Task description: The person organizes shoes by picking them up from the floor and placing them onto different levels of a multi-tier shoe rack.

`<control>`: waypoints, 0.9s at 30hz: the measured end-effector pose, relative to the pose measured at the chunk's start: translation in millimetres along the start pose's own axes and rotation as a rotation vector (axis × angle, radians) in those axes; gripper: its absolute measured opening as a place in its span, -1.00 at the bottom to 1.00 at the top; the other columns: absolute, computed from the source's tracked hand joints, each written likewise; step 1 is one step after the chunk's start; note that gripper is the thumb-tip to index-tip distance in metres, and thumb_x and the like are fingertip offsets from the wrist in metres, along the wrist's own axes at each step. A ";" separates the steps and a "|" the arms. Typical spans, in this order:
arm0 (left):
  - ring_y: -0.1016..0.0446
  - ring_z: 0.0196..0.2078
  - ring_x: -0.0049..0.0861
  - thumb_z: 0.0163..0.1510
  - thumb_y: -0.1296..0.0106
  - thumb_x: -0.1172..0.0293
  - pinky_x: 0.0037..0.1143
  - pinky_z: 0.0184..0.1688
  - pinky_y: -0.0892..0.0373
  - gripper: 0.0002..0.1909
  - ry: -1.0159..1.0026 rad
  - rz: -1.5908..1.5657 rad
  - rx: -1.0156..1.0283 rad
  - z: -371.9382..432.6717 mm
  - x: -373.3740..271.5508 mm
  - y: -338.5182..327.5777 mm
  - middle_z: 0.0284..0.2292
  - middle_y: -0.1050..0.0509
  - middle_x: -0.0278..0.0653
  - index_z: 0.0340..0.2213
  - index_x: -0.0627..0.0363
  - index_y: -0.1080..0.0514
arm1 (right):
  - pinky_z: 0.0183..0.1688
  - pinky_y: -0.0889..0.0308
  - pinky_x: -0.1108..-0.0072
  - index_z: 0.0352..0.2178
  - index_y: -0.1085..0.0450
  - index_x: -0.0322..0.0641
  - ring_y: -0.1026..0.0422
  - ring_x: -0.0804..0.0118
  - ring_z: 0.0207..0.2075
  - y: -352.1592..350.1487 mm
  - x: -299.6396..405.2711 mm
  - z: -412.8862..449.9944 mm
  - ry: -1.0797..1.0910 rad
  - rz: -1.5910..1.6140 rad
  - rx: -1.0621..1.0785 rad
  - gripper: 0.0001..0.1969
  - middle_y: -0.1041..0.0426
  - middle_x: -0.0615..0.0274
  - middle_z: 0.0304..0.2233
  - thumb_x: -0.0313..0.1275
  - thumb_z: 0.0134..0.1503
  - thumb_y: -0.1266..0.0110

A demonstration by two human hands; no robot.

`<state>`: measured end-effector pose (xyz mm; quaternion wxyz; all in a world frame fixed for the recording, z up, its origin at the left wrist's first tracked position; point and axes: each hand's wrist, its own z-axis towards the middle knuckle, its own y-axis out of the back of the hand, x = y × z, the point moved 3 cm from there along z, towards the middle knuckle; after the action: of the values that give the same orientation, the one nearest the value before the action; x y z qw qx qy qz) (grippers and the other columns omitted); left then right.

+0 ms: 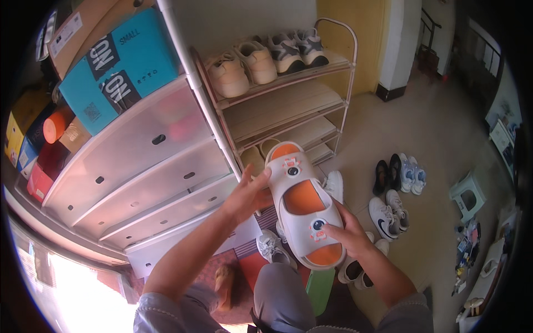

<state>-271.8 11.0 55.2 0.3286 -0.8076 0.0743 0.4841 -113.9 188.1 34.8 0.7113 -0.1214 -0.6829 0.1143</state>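
A pair of white slide sandals (297, 195) with orange insoles is held up before me, the two stacked end to end. Each strap bears a small astronaut figure. My right hand (349, 233) grips the lower right side, its thumb on the near strap. On the other side is my left hand (245, 193), fingers apart, with its thumb at the edge of the far strap. Whether it touches the sandals is hard to tell, as part of it lies behind them.
Ahead stands a shoe rack (287, 108) with beige shoes (241, 70) and grey-and-white sneakers (297, 50) on top. White plastic drawers (154, 166) carry a teal box (120, 70) at left. White sneakers (385, 216), black shoes (387, 175) and a plastic stool (468, 195) occupy the floor at right.
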 end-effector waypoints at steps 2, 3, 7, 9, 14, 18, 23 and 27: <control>-0.38 -0.14 -0.29 -0.06 -0.13 0.30 -0.34 -0.14 -0.36 -0.11 -0.091 0.053 -0.046 38.8 -16.4 15.3 -0.09 -0.25 0.08 0.14 0.11 0.21 | 0.06 -0.10 0.50 0.13 0.11 -0.33 -0.17 0.33 0.04 0.6 -5.3 -5.5 -0.052 0.004 0.055 -0.26 -0.16 0.11 0.03 -0.50 -0.04 -0.09; -0.42 -0.20 -0.29 -0.06 -0.12 0.35 -0.37 -0.21 -0.41 -0.15 -0.124 0.079 -0.024 60.2 -14.8 22.9 -0.12 -0.29 0.10 0.13 0.15 0.17 | 0.07 -0.08 0.49 0.13 0.11 -0.33 -0.16 0.30 0.05 -2.5 -9.8 -7.5 -0.066 -0.023 0.055 -0.24 -0.15 0.10 0.04 -0.50 -0.06 -0.12; -0.49 -0.42 -0.42 -0.03 -0.03 0.57 -0.49 -0.39 -0.48 -0.70 -0.127 0.047 -0.022 83.7 -5.9 29.4 -0.39 -0.47 -0.06 -0.20 0.33 -0.33 | 0.08 -0.08 0.48 0.11 0.07 -0.33 -0.16 0.29 0.05 1.6 -23.2 -20.5 -0.013 0.063 -0.066 -0.25 -0.17 0.10 0.02 -0.52 -0.08 -0.14; -0.49 -0.41 -0.45 -0.02 0.00 0.57 -0.50 -0.38 -0.48 -0.81 -0.123 0.027 -0.033 93.6 -0.4 30.2 -0.41 -0.48 -0.10 -0.30 0.32 -0.40 | 0.07 -0.09 0.49 0.11 0.06 -0.33 -0.19 0.30 0.04 8.8 -35.1 -30.2 -0.082 0.149 -0.123 -0.27 -0.20 0.11 0.00 -0.52 -0.08 -0.14; -0.45 -0.26 -0.33 0.10 0.12 0.35 -0.39 -0.19 -0.42 -0.69 -0.071 -0.195 -0.017 126.9 17.3 35.9 -0.24 -0.42 -0.05 -0.16 0.30 -0.29 | -0.03 -0.21 0.57 0.00 -0.10 -0.32 -0.30 0.43 -0.09 10.8 -59.2 -13.6 -0.174 0.225 -0.300 -0.49 -0.30 0.19 -0.12 -0.52 0.00 -0.06; -0.36 -0.10 -0.36 0.16 0.29 0.13 -0.41 -0.02 -0.29 -0.54 -0.151 -0.326 -0.047 142.6 17.3 14.4 -0.11 -0.35 -0.12 -0.07 0.26 -0.22 | -0.07 -0.25 0.60 -0.04 -0.15 -0.33 -0.32 0.45 -0.13 23.8 -48.3 48.8 0.008 0.148 -0.343 -0.53 -0.32 0.20 -0.16 -0.53 -0.02 -0.06; -0.31 -0.04 -0.31 0.16 0.30 0.12 -0.36 -0.03 -0.29 -0.54 -0.299 -0.390 -0.059 159.1 -5.6 40.9 -0.07 -0.30 -0.13 -0.04 0.23 -0.14 | -0.10 -0.29 0.57 -0.09 -0.19 -0.28 -0.36 0.40 -0.16 29.0 -38.3 163.4 -0.022 0.165 -0.246 -0.56 -0.36 0.24 -0.19 -0.53 -0.05 -0.09; -0.23 0.02 -0.38 0.17 0.33 0.15 -0.35 0.08 -0.13 -0.56 -0.399 -0.485 -0.154 155.2 1.1 59.7 -0.06 -0.29 -0.21 -0.05 0.22 -0.18 | -0.20 -0.34 0.45 -0.10 -0.21 -0.17 -0.38 0.38 -0.19 17.4 -57.8 257.0 -0.105 0.263 -0.127 -0.57 -0.36 0.23 -0.19 -0.47 -0.04 -0.11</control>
<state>-411.2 58.6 -22.1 0.3806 -0.7133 -0.2232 0.5446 -373.1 189.9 -15.8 0.6444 -0.2484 -0.7032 0.1689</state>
